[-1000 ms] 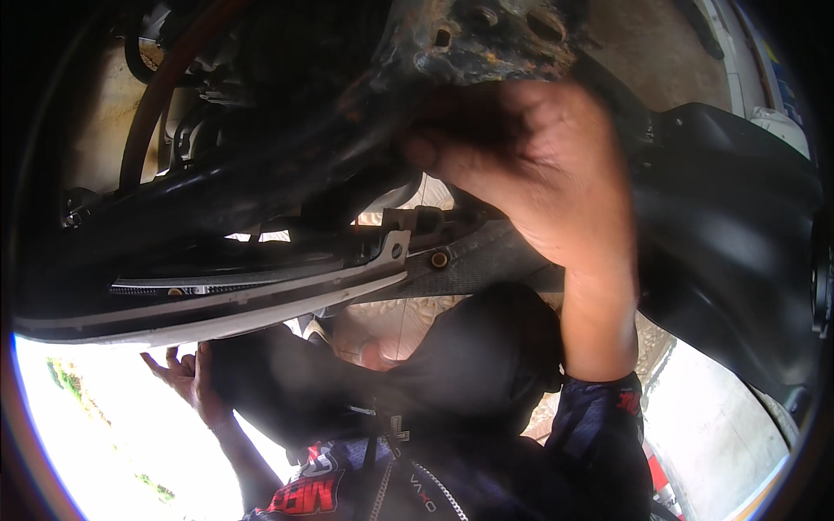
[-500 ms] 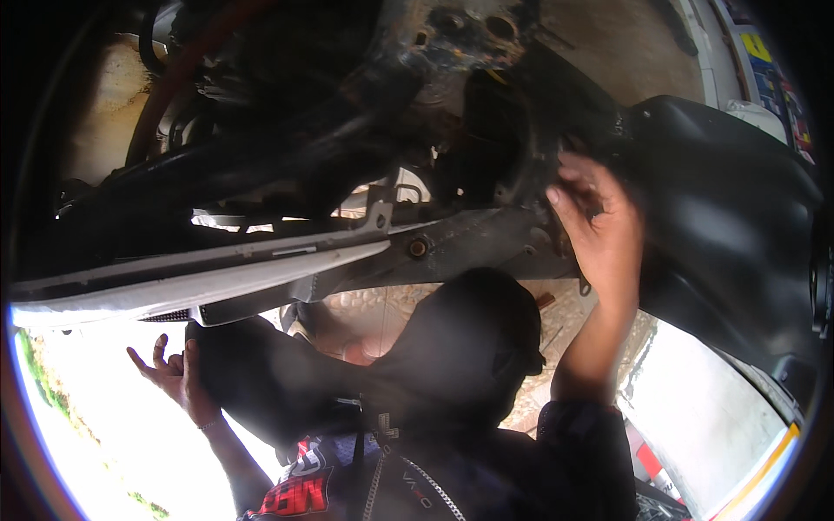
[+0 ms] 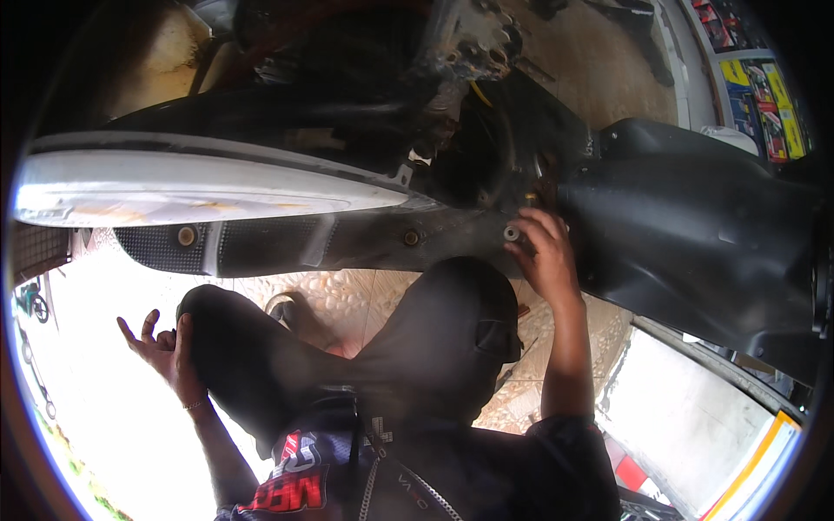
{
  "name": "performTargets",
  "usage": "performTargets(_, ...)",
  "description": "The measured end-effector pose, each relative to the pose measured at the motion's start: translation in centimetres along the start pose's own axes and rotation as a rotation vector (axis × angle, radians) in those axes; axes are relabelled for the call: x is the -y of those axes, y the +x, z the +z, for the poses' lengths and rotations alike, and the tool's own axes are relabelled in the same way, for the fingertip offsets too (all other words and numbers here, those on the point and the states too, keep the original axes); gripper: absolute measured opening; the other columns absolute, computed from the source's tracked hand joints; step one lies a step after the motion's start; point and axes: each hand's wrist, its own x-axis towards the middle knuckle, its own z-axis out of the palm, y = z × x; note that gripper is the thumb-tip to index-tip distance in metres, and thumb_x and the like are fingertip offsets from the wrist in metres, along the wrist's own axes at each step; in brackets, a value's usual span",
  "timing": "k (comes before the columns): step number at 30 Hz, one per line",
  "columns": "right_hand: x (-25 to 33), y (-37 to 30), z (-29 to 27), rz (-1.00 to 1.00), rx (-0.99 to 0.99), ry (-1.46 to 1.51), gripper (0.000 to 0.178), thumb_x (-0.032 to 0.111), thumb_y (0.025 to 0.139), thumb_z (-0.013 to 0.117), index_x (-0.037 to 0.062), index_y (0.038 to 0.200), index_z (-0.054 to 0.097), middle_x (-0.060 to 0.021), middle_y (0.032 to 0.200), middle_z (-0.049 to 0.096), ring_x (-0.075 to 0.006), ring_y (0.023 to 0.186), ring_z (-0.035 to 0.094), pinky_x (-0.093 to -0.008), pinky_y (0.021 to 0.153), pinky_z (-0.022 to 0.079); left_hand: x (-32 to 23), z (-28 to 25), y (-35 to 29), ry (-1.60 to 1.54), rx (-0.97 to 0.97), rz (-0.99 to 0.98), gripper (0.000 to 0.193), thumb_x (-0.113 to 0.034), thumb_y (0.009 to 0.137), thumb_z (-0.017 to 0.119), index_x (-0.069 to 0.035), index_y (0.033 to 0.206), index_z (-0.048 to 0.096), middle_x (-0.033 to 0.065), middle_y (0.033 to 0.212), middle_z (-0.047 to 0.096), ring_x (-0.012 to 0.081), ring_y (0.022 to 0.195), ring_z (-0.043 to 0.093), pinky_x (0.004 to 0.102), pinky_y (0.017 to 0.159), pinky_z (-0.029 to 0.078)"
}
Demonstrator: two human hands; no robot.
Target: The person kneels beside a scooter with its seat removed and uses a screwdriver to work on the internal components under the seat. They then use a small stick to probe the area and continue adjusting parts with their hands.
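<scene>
My right hand (image 3: pixel 552 256) is at the right part of a scooter's black footboard (image 3: pixel 365 243). Its thumb and fingers curl around a small round metal piece (image 3: pixel 512 234) with a dark centre. Whether that piece is loose or seated in the board I cannot tell. Two round fasteners, a middle one (image 3: pixel 411 236) and a left one (image 3: pixel 186 235), sit along the same board. Just above my fingertips is a small yellow part (image 3: pixel 530 200). My left hand (image 3: pixel 165 343) is beside my left knee, fingers apart, holding nothing.
A long white body panel (image 3: pixel 208 187) lies along the footboard's far side. Dark frame parts and a rusty metal bracket (image 3: pixel 478 48) are beyond. A large black plastic cover (image 3: pixel 695 217) fills the right. Colourful packages (image 3: pixel 769 104) stand at the far right, a white board (image 3: pixel 695 417) nearer.
My right hand has come down and left from the dark frame to the footboard, its fingers now around the round metal piece. The view has shifted, showing more footboard. My left hand keeps its pose.
</scene>
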Motion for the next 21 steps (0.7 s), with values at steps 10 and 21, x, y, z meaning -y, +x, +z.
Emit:
performTargets(10,9.3,10.5,-3.3,0.034,-0.191,0.730,0.028,0.028,0.090,0.072,0.0024,0.101,0.066,-0.0048,0.075,0.067,-0.0144,0.066,0.064,-0.0292,0.062,0.050,0.3,-0.8,-0.2,0.019,-0.020,0.081,0.115,-0.003,0.078,0.083,-0.013,0.160,0.004,0.0125,0.127,0.049,0.0075,0.068,0.041,0.0202,0.063,0.041)
performTargets(21,14.4,10.6,-5.8,-0.005,-0.141,0.545,0.025,0.025,0.089,0.074,0.0015,0.092,0.068,-0.0123,0.070,0.066,-0.0244,0.065,0.066,-0.0350,0.064,0.049,-3.7,-0.3,-1.4,-0.150,0.022,0.312,0.088,-0.005,0.083,0.077,-0.011,0.155,0.027,0.0088,0.125,0.048,0.0133,0.093,0.048,0.0288,0.082,0.046)
